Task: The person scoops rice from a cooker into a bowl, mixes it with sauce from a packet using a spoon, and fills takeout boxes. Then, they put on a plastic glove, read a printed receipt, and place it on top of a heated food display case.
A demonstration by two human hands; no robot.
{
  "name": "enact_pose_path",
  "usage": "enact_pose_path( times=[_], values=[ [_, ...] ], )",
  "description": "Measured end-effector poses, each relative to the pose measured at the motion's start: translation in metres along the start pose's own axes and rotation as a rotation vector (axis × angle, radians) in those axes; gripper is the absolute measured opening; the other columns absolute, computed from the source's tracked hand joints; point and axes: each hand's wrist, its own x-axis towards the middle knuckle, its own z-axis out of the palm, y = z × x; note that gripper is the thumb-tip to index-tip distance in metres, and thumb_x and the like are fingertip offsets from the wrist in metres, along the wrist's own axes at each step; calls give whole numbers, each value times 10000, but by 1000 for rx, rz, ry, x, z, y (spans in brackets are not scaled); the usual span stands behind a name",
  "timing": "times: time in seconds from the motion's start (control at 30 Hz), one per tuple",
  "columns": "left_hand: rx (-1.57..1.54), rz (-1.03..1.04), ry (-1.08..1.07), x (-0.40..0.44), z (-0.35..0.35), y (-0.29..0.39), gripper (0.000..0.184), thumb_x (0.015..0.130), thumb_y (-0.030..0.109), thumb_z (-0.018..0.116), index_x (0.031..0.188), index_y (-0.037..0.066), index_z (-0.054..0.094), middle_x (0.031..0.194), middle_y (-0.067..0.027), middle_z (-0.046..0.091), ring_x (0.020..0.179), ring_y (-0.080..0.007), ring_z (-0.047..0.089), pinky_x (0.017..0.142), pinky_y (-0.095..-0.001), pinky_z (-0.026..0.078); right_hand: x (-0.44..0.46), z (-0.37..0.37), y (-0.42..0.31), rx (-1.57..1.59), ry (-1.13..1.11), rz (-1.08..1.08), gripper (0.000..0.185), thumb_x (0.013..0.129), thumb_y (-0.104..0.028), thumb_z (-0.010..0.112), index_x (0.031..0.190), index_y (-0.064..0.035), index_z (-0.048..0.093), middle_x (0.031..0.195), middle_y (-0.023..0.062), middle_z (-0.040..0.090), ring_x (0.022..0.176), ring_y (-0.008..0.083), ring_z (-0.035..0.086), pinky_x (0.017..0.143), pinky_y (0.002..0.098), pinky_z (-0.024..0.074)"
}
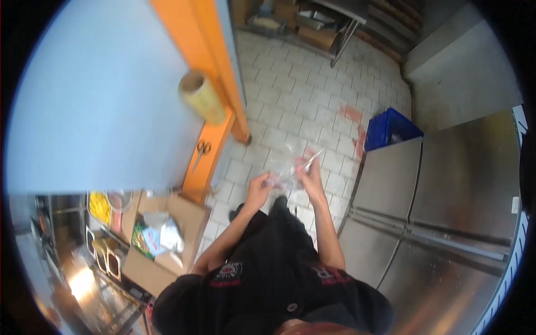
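Note:
In front of my body, between both hands, is a crumpled clear plastic bag (285,174). My left hand (258,191) pinches its left side with thumb and fingers. My right hand (312,180) is closed at the bag's right side. A thin, whitish, stick-like thing (314,160) slants up from the right fingers; its kind is too small and blurred to tell. Whatever the bag may contain cannot be made out.
An orange ledge on my left bears a roll of plastic wrap (207,103) and scissors (200,154). Below is an open cardboard box (192,218) with packets. Steel refrigerator doors (385,178) stand right, by a blue crate (379,131). Reddish patches mark the tiled floor (279,106).

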Motion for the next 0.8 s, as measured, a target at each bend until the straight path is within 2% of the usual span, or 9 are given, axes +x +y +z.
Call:
enact_pose_path(
  times=[0.07, 0.13, 0.2, 0.27, 0.37, 0.47, 0.6, 0.7, 0.8],
  values=[
    [113, 75, -55, 33, 12, 12, 109, 893, 29, 617, 971, -14, 680, 869, -56, 694, 827, -115, 627, 767, -272, 502, 38, -40, 7, -18, -434, 230, 559, 870, -183, 755, 1343, -18, 506, 1069, 67, 651, 1012, 143, 602, 820, 301, 503],
    [159, -13, -122, 79, 16, 31, 96, 907, 70, 647, 947, -2, 695, 845, -33, 676, 782, -85, 599, 722, -261, 488, 74, -52, 3, -92, -472, 274, 440, 852, -218, 773, 1219, -30, 619, 965, 21, 663, 817, 119, 623, 744, 278, 507],
    [146, -338, -224, 118, 12, 46, 107, 915, 116, 677, 939, 17, 710, 834, -17, 659, 759, -62, 572, 691, -257, 473, 119, -57, 16, 27, -261, 297, 409, 869, -242, 758, 1195, -32, 630, 902, -2, 651, 737, 99, 589, 667, 257, 482],
    [25, -308, -134, 166, 14, 41, 130, 910, 163, 702, 921, 35, 718, 814, 2, 636, 759, -50, 547, 685, -253, 456, 167, -51, 28, 167, 23, 295, 315, 935, -304, 683, 1116, -46, 661, 833, -24, 621, 648, 62, 510, 556, 233, 411],
    [-240, -211, -24, 260, 22, 15, 199, 946, 249, 675, 984, 56, 700, 866, 12, 636, 810, -75, 577, 753, -255, 462, 254, -48, 29, 353, 214, 225, 320, 993, -324, 597, 1142, -46, 649, 841, -16, 621, 655, 56, 503, 554, 220, 391],
    [-732, -378, 100, 380, 48, 1, 264, 986, 263, 613, 1162, 67, 630, 1043, -17, 657, 932, -115, 620, 807, -282, 488, 349, -55, 9, 202, 250, 136, 340, 1045, -282, 489, 1236, -23, 598, 950, 39, 665, 692, 76, 515, 603, 218, 400],
    [-581, -309, -218, 528, 74, 23, 229, 989, 226, 606, 1138, 53, 626, 979, -16, 639, 901, -122, 617, 792, -288, 504, 471, -56, -26, 188, 417, -14, 353, 1052, -224, 468, 1335, -19, 522, 1134, 100, 647, 849, 114, 560, 725, 239, 445],
    [-561, -305, -328, 627, 77, 39, 211, 997, 224, 591, 1119, 57, 633, 913, 7, 601, 836, -101, 585, 770, -266, 485, 562, -68, -51, 211, 484, -169, 437, 1051, -189, 463, 1453, -35, 387, 1347, 152, 534, 1161, 205, 549, 951, 311, 454],
    [-558, -283, -318, 716, 65, 65, 214, 1014, 247, 561, 1094, 70, 650, 834, 29, 536, 770, -82, 514, 742, -250, 448, 645, -62, -81, 320, 390, -249, 478, 1051, -175, 457, 1490, -49, 317, 1366, 156, 522, 1198, 226, 530, 986, 344, 443]
  ],
)
